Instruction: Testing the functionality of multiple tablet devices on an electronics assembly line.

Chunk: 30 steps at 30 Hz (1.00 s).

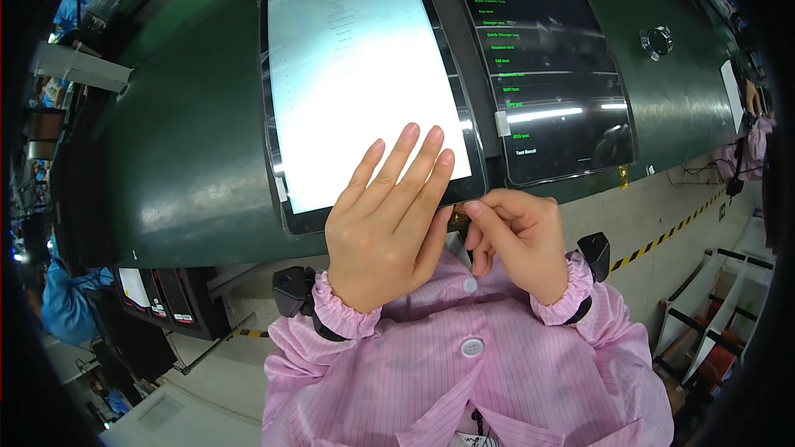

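Observation:
A tablet (364,74) with a bright white screen and black frame lies on the green table. My left hand (385,215) rests over its lower screen, palm down, with fingers stretched out and holding nothing. At the tablet's near right corner is my right hand (517,236), its fingers curled and its thumb and forefinger drawn together. A small amber piece (459,214) shows at the tablet's near edge between my hands. What the right fingertips pinch, if anything, is hidden. Another tablet (555,74) lies to the right, its dark screen showing a list of green lines.
A round metal ring (657,43) lies on the table (199,141) right of the tablets. A yellow tab (623,176) hangs at the table's near edge. Dark cases (170,298) stand below left, and a rack (716,314) stands below right. Other people sit at both sides.

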### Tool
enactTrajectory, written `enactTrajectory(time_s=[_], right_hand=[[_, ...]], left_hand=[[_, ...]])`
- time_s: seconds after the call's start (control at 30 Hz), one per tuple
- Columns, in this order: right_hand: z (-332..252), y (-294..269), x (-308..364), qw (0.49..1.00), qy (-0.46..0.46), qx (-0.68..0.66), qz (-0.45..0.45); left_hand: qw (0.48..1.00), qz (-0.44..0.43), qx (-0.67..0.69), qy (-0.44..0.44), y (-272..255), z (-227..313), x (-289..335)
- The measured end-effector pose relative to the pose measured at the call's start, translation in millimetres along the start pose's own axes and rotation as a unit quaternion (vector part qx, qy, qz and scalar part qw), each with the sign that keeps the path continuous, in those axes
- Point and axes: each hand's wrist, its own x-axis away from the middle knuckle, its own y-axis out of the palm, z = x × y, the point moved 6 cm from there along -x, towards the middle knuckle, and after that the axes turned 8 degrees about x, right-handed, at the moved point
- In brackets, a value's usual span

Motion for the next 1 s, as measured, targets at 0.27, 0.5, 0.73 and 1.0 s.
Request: enactTrajectory(time_s=[0.27,0.5,0.73,1.0], right_hand=[[0.0,2.3,1.8,1.0,0.005,-0.023,0.016],[-11.0,-2.9,9.4,0.995,-0.028,0.088,-0.024],[-22.6,-50.4,43.0,0.942,-0.227,0.209,0.128],[0.5,-82.0,48.3,0.949,-0.192,0.154,0.196]], left_hand=[[1.0,-0.007,-0.009,0.016,0.6,-0.2,-0.7],[1.0,-0.005,-0.007,0.001,-4.8,0.3,-4.8],[0.997,-0.052,-0.047,-0.019,-29.5,8.8,-21.8],[0.971,0.088,-0.187,-0.119,-61.9,-48.6,39.5]])
